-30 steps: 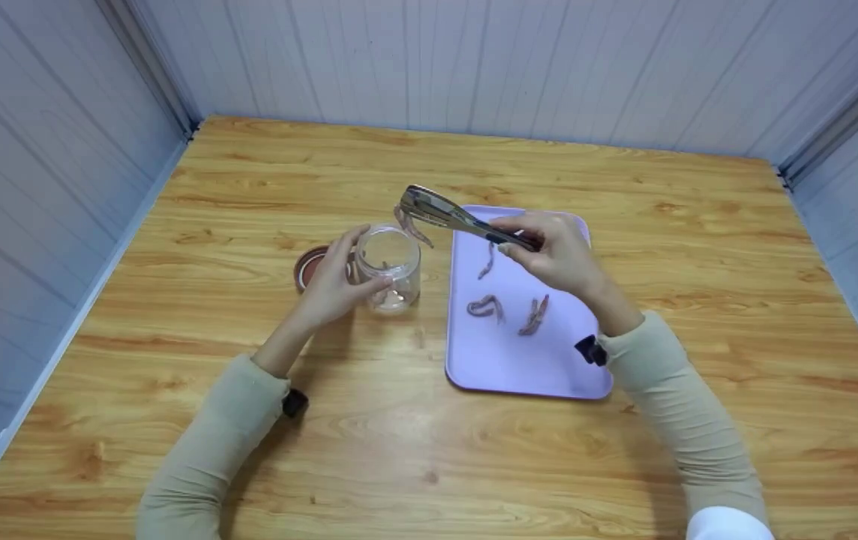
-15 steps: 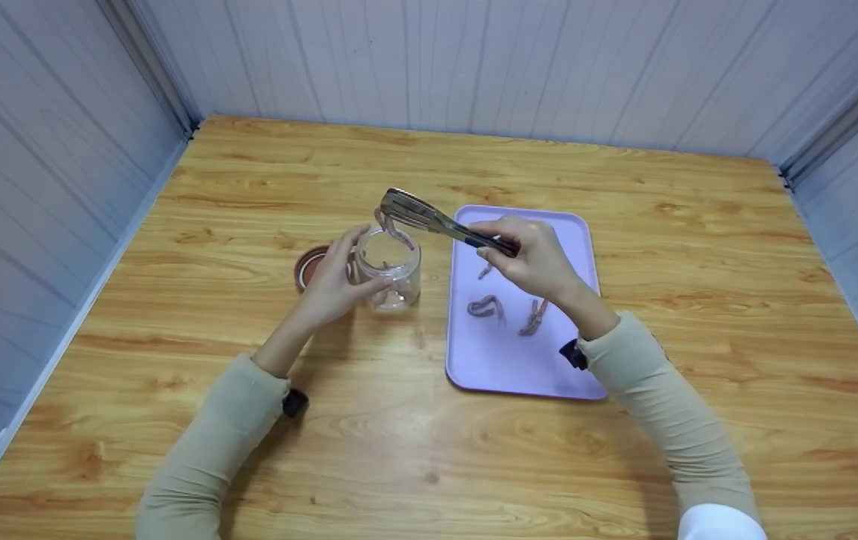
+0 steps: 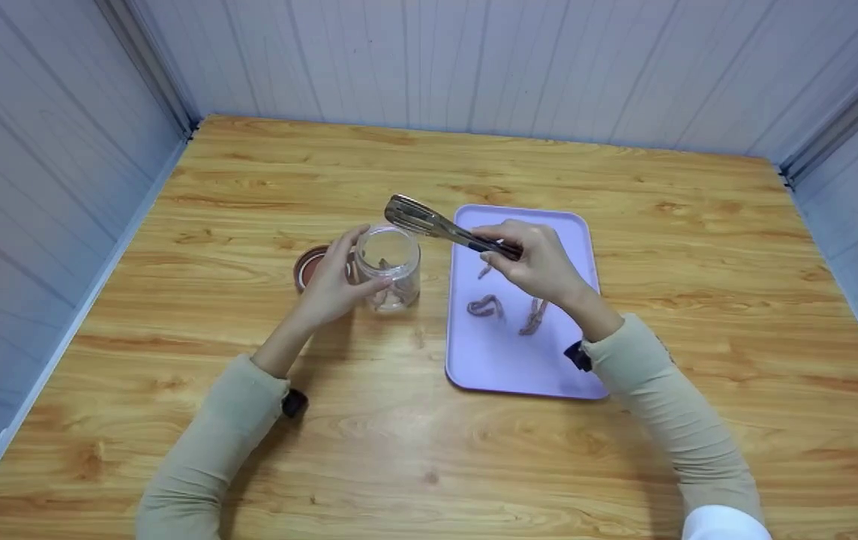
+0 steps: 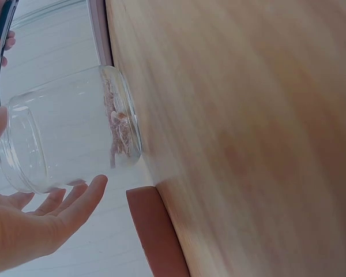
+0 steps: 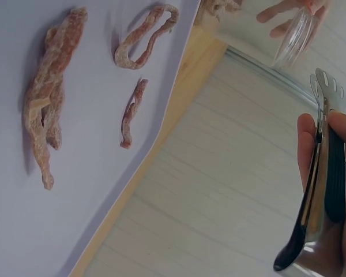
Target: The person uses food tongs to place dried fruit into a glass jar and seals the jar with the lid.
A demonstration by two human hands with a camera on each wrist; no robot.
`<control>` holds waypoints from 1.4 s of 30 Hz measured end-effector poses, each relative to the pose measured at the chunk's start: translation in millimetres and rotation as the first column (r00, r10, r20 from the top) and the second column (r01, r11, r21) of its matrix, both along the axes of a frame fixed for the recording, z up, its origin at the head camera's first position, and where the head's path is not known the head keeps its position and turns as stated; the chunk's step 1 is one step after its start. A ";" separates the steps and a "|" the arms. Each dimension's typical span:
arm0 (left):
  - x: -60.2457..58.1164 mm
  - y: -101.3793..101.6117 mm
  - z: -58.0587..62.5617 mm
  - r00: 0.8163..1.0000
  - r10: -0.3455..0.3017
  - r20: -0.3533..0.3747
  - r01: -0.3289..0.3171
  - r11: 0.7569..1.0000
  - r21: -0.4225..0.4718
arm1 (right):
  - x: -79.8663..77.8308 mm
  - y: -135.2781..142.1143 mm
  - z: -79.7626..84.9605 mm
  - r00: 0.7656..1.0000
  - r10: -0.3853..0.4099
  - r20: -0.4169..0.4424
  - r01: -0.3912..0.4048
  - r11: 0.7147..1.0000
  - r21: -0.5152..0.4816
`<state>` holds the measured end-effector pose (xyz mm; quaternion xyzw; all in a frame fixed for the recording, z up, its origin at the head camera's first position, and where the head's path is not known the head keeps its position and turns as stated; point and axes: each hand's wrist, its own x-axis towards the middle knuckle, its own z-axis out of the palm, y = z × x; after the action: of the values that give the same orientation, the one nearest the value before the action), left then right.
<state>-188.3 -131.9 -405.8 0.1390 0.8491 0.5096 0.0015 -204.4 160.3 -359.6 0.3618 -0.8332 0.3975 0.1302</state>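
My left hand [image 3: 331, 289] holds a clear, wide-mouthed jar [image 3: 403, 288] upright, thumb on the near side and fingers on the far side. Reddish-brown dried meat strips [image 4: 119, 124] lie at the jar's bottom in the left wrist view. Between thumb and fingers, my right hand [image 3: 545, 259] grips metal tongs [image 3: 429, 221] with dark handles. The slotted tips hang above the jar's mouth and have nothing between them. Other dried meat strips lie on a purple tray [image 3: 508, 371]: a looped one [image 3: 484, 306], a thick one [image 3: 533, 318] and a short one [image 5: 132, 113].
A reddish-brown lid [image 3: 309, 268] lies on the wooden table [image 3: 369, 450], left of the jar and partly behind my left hand. The tray sits right of the jar, under my right forearm. Pale panel walls [image 3: 519, 67] enclose the table at the back and sides.
The tongs moved left over the jar with a hanging meat strip, which has dropped from their tips into the jar. My left hand and the jar have stayed in place.
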 end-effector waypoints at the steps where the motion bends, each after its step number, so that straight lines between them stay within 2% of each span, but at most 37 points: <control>1: 0.0 -0.1 -0.2 1.000 -0.002 0.003 0.002 1.000 0.007 | 0.2 1.6 0.8 1.000 0.000 0.003 0.000 1.000 -0.004; 5: 0.4 -0.2 0.0 1.000 -0.005 0.006 0.005 1.000 0.011 | 0.5 9.7 5.0 1.000 -0.002 0.003 0.002 1.000 -0.030; 12: -0.1 0.3 -0.2 1.000 -0.001 0.000 0.001 1.000 0.000 | 0.1 30.0 10.4 0.994 -0.076 -0.083 0.073 0.996 -0.044; 18: 0.0 -0.3 -0.7 1.000 -0.002 0.008 0.002 1.000 0.000 | 0.6 51.7 6.8 0.989 -0.136 -0.066 0.134 0.990 -0.034; 24: 0.2 0.0 -0.4 1.000 0.001 -0.007 -0.001 1.000 -0.009 | 2.1 68.2 -0.8 0.978 -0.199 -0.054 0.199 0.980 -0.006; 31: 0.8 -0.3 -0.3 1.000 -0.015 0.001 0.015 1.000 0.001 | 2.0 81.2 -17.5 0.964 -0.263 -0.029 0.264 0.963 0.045; 42: 1.3 -0.5 0.6 1.000 -0.011 0.002 0.011 1.000 -0.004 | 2.5 92.5 -36.6 0.955 -0.295 0.024 0.290 0.949 0.122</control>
<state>-187.0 -132.3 -405.2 0.1434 0.8492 0.5082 0.0055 -201.9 252.8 -396.2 0.2331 -0.9020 0.3315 0.1487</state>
